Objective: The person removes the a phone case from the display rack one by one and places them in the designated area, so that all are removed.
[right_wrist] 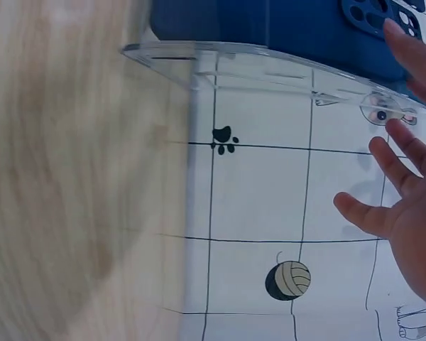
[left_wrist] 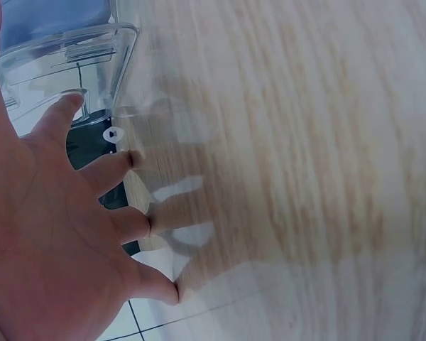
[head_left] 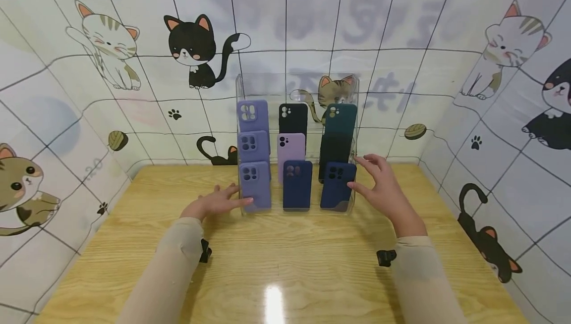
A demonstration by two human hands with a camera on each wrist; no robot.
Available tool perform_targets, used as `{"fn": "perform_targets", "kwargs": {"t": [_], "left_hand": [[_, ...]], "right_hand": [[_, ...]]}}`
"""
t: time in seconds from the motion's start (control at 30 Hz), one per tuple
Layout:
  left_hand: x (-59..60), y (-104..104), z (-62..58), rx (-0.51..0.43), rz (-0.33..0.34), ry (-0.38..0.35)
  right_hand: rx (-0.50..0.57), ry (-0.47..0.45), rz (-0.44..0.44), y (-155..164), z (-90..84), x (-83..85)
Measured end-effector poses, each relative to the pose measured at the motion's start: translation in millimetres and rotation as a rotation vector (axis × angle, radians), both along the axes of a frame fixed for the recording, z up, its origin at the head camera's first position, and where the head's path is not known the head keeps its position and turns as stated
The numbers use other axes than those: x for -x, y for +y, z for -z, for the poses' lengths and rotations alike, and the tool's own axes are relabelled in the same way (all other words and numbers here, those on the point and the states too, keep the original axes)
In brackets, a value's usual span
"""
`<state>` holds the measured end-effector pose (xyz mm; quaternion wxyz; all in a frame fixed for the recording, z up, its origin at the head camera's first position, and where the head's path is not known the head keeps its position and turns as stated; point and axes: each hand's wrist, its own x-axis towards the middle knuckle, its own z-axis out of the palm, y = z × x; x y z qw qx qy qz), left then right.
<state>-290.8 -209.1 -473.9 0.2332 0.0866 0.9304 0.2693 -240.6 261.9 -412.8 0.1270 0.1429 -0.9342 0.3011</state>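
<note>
1. The person's left forearm (head_left: 160,274) and right forearm (head_left: 428,284), both sleeved, reached forward.
2. The left hand (head_left: 215,201) had its fingers spread, thumb pointing inward.
3. The right hand (head_left: 385,188) held thumb and forefinger well apart.

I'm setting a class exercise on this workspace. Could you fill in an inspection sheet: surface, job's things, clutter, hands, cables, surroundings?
Surface: wood-grain table, with a bright reflection nearest the wearer.
Job's things: clear rack holding phone cases in three columns: purple at left; black, lilac and dark blue in the middle; dark green and dark blue at right.
Clutter: nothing seen.
Left hand: at the rack's left side, fingers spread.
Right hand: at the rack's right side, fingers spread; firmness of contact unclear.
Cables: nothing seen.
Surroundings: white backdrop printed with cats and grid lines.
</note>
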Motion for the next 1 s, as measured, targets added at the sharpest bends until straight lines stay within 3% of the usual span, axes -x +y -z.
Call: {"fn": "perform_targets", "kwargs": {"t": [0.2, 0.43, 0.73, 1.0], "left_hand": [[0.1, 0.6, 3.8, 0.018, 0.005, 0.006], [1.8, 0.9, 3.0, 0.021, -0.003, -0.005], [2.8, -0.9, 2.7, 0.022, -0.004, -0.007], [1.8, -1.3, 2.7, 0.017, -0.002, -0.009]], "right_hand": [[0.023, 0.035, 0.033, -7.4, 14.5, -4.7], [0.049, 0.167, 0.064, -18.2, 24.8, -7.8], [0.018, 0.138, 0.098, -30.4, 33.8, -12.7], [0.075, 0.274, 0.152, -35.2, 36.7, -17.1]]}}
